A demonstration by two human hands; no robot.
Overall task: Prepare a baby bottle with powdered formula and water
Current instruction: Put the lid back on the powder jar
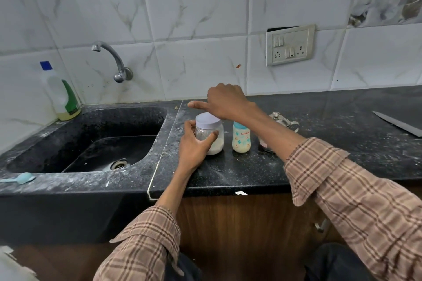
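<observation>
A clear jar [214, 141] with a white lid [208, 119] and white powder in its bottom stands on the black counter [319, 155], just right of the sink. My left hand [194, 146] is wrapped around the jar's left side. My right hand [226, 101] hovers over the back of the lid, thumb stretched left, with nothing seen in it. The baby bottle [241, 139], teal collar and printed pattern, stands upright right of the jar and holds pale milky liquid. A light blue scoop [22, 178] lies on the sink's front rim, far left.
A black sink [91, 143] with a wall tap [112, 59] is to the left, and a detergent bottle [64, 96] stands at its back corner. A small steel pot [282, 120] sits behind my right forearm. A knife [397, 123] lies far right. Powder dusts the counter.
</observation>
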